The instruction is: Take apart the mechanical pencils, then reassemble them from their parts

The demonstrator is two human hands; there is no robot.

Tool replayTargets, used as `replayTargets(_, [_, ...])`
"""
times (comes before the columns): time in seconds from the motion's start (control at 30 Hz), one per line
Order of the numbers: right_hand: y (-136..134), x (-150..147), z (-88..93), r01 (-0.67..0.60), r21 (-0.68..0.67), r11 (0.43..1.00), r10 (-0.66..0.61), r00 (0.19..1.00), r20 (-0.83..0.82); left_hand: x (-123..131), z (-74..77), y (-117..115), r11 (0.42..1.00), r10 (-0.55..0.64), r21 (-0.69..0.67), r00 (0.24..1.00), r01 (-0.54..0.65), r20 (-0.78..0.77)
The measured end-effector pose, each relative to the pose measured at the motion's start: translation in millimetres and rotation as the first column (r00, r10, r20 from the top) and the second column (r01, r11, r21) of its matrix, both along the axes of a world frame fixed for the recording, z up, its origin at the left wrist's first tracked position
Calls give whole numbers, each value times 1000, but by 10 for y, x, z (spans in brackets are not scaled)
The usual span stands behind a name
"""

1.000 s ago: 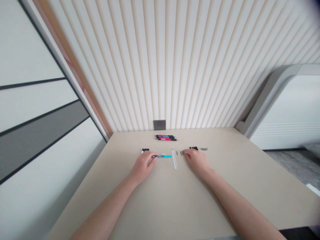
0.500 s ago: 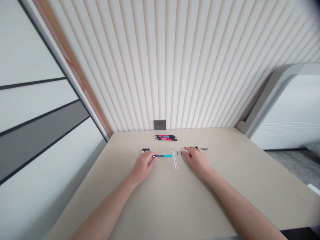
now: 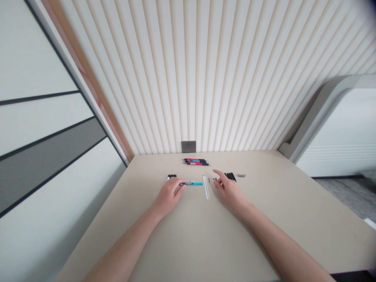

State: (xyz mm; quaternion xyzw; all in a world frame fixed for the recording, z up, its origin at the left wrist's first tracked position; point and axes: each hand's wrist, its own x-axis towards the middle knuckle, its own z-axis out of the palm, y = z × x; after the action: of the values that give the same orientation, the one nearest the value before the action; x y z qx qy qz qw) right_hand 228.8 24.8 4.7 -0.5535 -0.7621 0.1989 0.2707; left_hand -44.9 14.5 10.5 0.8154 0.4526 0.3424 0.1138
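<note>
My left hand [image 3: 169, 197] rests on the beige tabletop [image 3: 188, 235], its fingertips at the black end of a cyan mechanical pencil [image 3: 194, 183] lying crosswise. Several small grey parts [image 3: 192, 181] lie just behind that pencil. My right hand [image 3: 229, 192] hovers with its fingers apart, holding nothing. It is nearest to tiny dark parts [image 3: 215, 179] and a bunch of black pen barrels [image 3: 230, 176]. Two long white strips [image 3: 206, 188] lie between my hands.
Several pink, cyan and black pens [image 3: 195, 161] lie in a row at the back, below a grey wall socket [image 3: 188, 147]. Black pen pieces [image 3: 171, 177] lie left, and small grey pieces [image 3: 241, 176] lie right. Ribbed panelling backs the table.
My right hand has lifted off the small parts and opened its fingers, uncovering the black barrels. My left hand has stayed at the cyan pencil.
</note>
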Motion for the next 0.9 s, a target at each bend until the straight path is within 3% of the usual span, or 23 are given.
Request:
replayTargets(0.23, [-19,-26,-39,-5,100,995,13,997,-78,-1,6,-4,1000,2,-9,1000,-2,3])
replayTargets(0.43, [-47,-99,-82,-101,80,992,109,989,-101,3,11,-7,1000,2,-12,1000,-2,-3])
replayTargets(0.9, [-95,-87,0,-207,54,977,204,977,61,4,23,-10,1000,-1,-10,1000,1,-6])
